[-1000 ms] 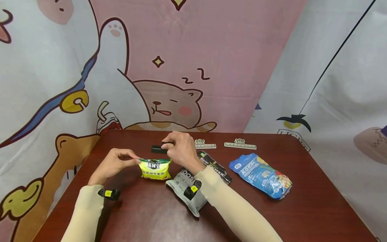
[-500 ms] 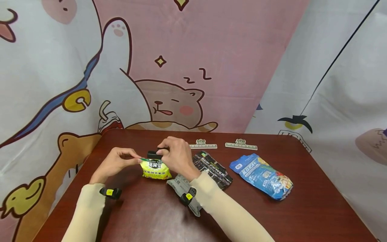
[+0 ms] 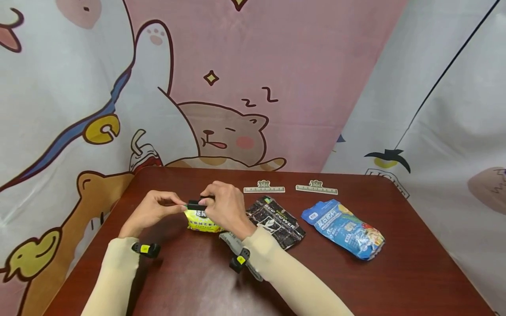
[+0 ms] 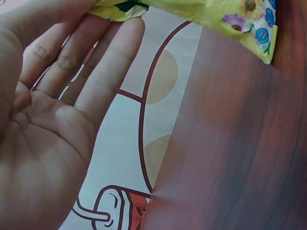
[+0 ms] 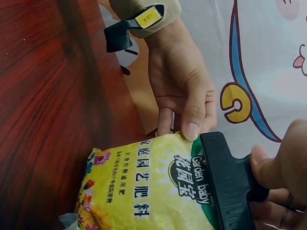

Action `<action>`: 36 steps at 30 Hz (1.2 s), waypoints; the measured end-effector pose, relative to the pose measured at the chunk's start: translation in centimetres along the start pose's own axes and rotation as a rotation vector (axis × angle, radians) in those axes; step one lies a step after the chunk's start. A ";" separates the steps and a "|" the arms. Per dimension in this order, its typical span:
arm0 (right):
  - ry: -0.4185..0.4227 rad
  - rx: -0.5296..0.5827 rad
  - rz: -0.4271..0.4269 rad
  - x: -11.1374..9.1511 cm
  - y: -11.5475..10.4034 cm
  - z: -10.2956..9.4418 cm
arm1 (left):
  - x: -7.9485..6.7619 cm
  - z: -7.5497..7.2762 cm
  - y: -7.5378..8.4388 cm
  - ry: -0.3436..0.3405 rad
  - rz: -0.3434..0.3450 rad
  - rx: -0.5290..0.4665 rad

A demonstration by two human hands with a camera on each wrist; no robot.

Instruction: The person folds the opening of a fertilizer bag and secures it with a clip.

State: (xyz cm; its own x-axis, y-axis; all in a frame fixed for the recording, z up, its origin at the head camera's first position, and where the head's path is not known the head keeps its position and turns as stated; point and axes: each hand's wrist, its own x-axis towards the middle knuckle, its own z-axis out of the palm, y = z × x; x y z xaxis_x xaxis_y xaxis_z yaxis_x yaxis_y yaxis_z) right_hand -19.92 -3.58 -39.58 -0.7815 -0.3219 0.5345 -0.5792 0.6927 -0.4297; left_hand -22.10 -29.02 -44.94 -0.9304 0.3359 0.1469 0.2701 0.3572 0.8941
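A yellow bag of plant fertilizer (image 3: 203,224), marked "Garden baby" in the right wrist view, stands on the table left of the middle. My left hand (image 3: 155,210) pinches its upper left corner between thumb and fingers. Along the green top edge lies a wide black clip (image 5: 224,179), its long bar over the folded rim. My right hand (image 3: 226,207) grips the clip's handle with thumb and fingers. Seen from the left wrist, my left fingertips (image 4: 135,31) are right at the bag's corner.
A grey packet (image 3: 233,241) lies partly under my right forearm. Beside it is a black "BUD POWER" pouch (image 3: 278,224), with a blue pouch (image 3: 344,230) further right. Two pale ruler-marked clips (image 3: 264,188) lie near the back edge of the brown table (image 3: 186,281).
My right hand has brought the black clip leftward and down from behind the bag onto its top edge. The left hand keeps its pinch on the corner.
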 end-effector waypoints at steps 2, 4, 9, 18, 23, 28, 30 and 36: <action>0.002 -0.009 -0.007 0.0 0.0 0.2 | 0.0 0.0 0.0 0.001 0.005 -0.003; 0.003 -0.019 -0.012 -0.1 0.0 0.4 | 0.0 -0.1 0.0 0.003 0.002 -0.002; -0.004 -0.050 -0.014 -0.2 -0.1 0.9 | -0.1 -0.2 0.0 0.001 -0.014 0.010; 0.012 -0.073 -0.026 -0.3 -0.4 1.6 | -0.3 -0.5 0.3 -0.001 -0.070 0.017; 0.023 -0.099 -0.032 -0.4 -0.5 1.8 | -0.3 -0.5 0.1 -0.012 -0.098 0.008; -0.001 -0.106 -0.035 -0.4 -0.5 1.8 | -0.3 -0.4 0.1 -0.015 -0.102 0.004; -0.022 -0.100 -0.033 -0.5 -0.4 1.8 | -0.2 -0.4 0.0 -0.014 -0.095 0.005; -0.100 -0.063 -0.052 -0.4 -0.1 1.3 | -0.1 -0.2 0.0 0.002 -0.073 0.020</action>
State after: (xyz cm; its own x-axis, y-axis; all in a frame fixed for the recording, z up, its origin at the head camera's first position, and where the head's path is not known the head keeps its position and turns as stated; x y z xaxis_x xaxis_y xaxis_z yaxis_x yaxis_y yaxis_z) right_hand -19.86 -4.38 -40.70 -0.7718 -0.4187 0.4786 -0.6063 0.7114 -0.3554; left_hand -22.06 -29.30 -44.90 -0.9483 0.3066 0.0823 0.2064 0.3984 0.8937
